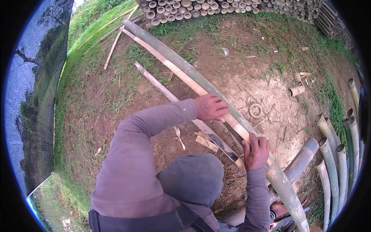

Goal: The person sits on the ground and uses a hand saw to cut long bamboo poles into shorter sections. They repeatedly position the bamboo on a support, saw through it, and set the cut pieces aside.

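Observation:
A long green bamboo pole (188, 70) runs slantwise from the far left to the near right. Along its left side lies a pale split bamboo strip (185, 78), its cut face showing. My left hand (212, 108) is closed over the strip about midway, fingers curled against the pole's side. Nearer to me, my right hand (256, 151) grips the same strip between thumb and fingers, close beside the pole. What the fingers cover underneath is hidden. A second split bamboo piece (159, 84), darker and partly stained, slants beneath my left forearm.
Stacked bamboo culms (197, 8) line the far edge. Several upright bamboo poles (333, 162) stand at the right, near a thick cut bamboo section (303, 156). A bamboo ring (255, 110) and short offcuts (296, 91) lie on the ground. Dark netting (38, 96) hangs at the left.

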`<state>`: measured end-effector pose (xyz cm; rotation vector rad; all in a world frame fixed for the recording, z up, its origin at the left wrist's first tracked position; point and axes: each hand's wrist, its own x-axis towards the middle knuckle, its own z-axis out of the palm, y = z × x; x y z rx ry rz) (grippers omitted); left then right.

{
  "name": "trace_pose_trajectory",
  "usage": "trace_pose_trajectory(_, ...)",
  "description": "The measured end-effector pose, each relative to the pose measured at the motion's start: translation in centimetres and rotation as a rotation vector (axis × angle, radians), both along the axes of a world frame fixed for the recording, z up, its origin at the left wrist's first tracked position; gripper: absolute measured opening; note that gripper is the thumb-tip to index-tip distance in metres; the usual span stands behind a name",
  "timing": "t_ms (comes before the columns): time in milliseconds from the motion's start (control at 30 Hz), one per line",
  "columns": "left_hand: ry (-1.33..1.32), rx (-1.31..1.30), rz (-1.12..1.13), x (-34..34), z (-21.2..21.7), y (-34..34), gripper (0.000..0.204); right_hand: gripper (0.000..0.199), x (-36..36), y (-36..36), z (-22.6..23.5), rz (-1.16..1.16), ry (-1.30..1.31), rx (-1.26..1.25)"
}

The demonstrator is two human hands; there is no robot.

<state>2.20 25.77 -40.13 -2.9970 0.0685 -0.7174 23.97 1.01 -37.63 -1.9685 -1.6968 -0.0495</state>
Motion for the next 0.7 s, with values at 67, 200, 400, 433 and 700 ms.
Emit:
trace_pose_trajectory(67,0.039,0.014,-0.035,-0.1,0.7,0.7,0.046,0.047,-0.3,-0.2,0.1,-0.004,0.027,0.018)
trace_pose_trajectory(200,0.101,0.020,-0.077,-0.2,1.9,2.1,0.046,0.045,-1.1,0.2,-0.2,-0.018,0.073,0.053)
trace_pose_trajectory(400,0.173,-0.029,-0.087,-0.5,2.5,3.3,0.044,0.044,-2.3,1.4,-0.7,-0.023,0.086,0.065)
trace_pose_trajectory(433,0.187,-0.046,-0.087,-0.6,2.5,3.5,0.043,0.044,-2.5,1.6,-0.7,-0.022,0.084,0.067)
trace_pose_trajectory(700,0.285,-0.067,-0.080,-2.0,3.0,4.7,0.045,0.043,-3.9,2.5,-0.9,-0.033,0.101,0.013)
